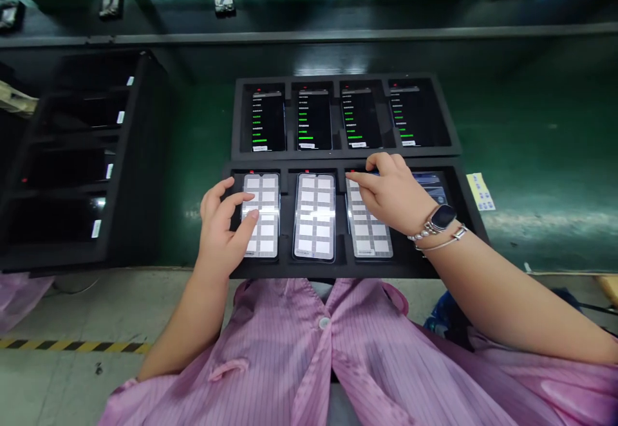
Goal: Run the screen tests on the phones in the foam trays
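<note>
Phones (315,217) in black trays (287,233), hands (393,191) over nearer ones

No word, number or brand can be read. The four far phones (360,120) show lines of white and green lettering, too small to make out, above pale labels (259,148). Strips of tiny print near the bottom of the near phones (315,217) are blurred, as are white tags (120,117) at left and blue marks on a yellowish sheet (481,192) at right.
</note>
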The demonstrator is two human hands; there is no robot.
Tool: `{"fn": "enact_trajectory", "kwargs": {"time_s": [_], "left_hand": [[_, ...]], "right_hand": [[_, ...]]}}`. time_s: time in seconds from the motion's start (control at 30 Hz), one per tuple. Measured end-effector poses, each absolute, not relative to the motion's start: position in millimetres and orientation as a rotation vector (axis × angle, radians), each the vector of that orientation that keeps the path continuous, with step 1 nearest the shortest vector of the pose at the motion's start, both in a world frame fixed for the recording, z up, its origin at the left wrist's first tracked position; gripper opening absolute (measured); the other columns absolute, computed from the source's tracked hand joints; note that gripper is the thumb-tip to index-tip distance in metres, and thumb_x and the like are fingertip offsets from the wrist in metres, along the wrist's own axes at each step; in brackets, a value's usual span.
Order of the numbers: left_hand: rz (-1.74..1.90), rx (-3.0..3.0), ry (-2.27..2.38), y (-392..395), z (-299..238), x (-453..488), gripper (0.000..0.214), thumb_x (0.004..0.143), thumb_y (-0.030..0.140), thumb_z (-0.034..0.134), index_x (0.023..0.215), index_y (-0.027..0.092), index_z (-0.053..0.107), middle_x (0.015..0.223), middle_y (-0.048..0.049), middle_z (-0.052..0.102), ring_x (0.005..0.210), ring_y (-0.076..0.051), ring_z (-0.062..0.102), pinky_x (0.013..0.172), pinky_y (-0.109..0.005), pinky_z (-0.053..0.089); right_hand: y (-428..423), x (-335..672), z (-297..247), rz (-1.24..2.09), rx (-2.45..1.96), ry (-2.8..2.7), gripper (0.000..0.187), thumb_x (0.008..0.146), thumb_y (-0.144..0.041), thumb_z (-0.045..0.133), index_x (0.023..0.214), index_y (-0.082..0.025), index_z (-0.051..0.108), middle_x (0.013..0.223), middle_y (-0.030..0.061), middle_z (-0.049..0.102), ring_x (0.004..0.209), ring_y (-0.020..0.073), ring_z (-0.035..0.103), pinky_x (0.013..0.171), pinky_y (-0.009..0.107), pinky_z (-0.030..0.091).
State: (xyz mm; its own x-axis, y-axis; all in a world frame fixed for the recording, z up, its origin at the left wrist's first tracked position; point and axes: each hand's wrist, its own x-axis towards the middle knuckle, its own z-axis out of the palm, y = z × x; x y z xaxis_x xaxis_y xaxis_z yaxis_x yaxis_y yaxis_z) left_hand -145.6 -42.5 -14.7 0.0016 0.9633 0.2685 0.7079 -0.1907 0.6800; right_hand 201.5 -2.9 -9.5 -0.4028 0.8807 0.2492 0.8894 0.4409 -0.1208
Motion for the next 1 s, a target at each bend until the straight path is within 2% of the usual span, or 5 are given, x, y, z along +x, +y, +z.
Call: {"fn": "enact_trajectory", "kwargs": {"time_s": [0.27, 0.57, 1.0], "left_hand": [[1.020, 1.883, 1.684, -43.5, -11.6, -146.9, 0.024, 0.094, 0.037, 0.065, 0.115, 0.027, 0.073, 0.154, -0.0086, 0.055, 0.150, -0.033, 0.046, 0.126, -0.053, 0.037], [1.011, 1.900, 1.674, -44.4, -10.4, -146.8, 0.027, 0.094, 0.037, 0.065, 0.118, 0.026, 0.072, 0.157, -0.0100, 0.051, 0.150, -0.033, 0.045, 0.125, -0.051, 0.038], [0.960, 1.957, 1.712, -42.9, -12.2, -148.7, 0.029, 0.094, 0.037, 0.064, 0.120, 0.026, 0.070, 0.157, -0.0107, 0.050, 0.150, -0.033, 0.045, 0.123, -0.052, 0.040]], "right_hand": [[-55.7, 197.0, -1.7, -0.047, -1.453, -2.500, 0.040, 0.096, -0.014, 0.053, 0.124, -0.023, 0.080, 0.115, 0.0154, 0.056, 0.101, 0.0297, 0.049, 0.092, 0.049, 0.050], [-113.1, 192.9, 8.5, 0.023, -1.352, -2.554, 0.035, 0.096, -0.010, 0.055, 0.121, -0.018, 0.078, 0.116, 0.0163, 0.056, 0.100, 0.0290, 0.051, 0.088, 0.046, 0.054], [-140.1, 206.6, 7.3, 0.077, -1.407, -2.521, 0.035, 0.098, -0.014, 0.054, 0.121, -0.020, 0.079, 0.115, 0.0157, 0.057, 0.099, 0.0288, 0.053, 0.086, 0.046, 0.054]]}}
